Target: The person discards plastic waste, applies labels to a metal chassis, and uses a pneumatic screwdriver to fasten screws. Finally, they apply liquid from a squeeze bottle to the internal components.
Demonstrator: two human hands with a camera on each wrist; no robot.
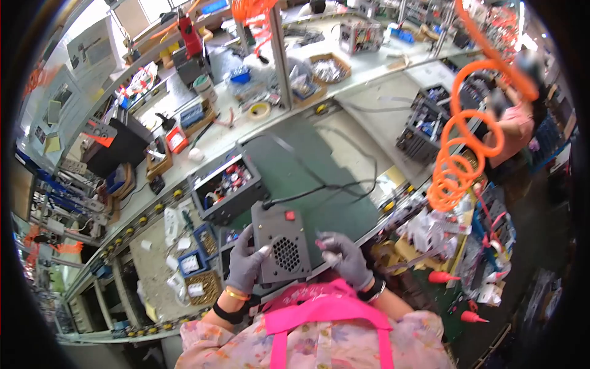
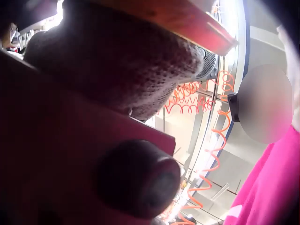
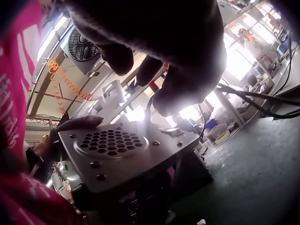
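A grey metal box with a hexagonal vent and a red switch stands in front of the person; its vented face also shows in the right wrist view. The gloved left hand grips its left side, thumb on the face. To the right of the box, apart from it, the gloved right hand pinches a small red thing, too small to identify. In the left wrist view the glove is dark and close to the lens. A black cable runs from the box's top.
Behind the box is an open grey case with parts inside. Blue trays and a box of brass-coloured parts lie left. Orange coiled hoses hang at the right; another person is beyond.
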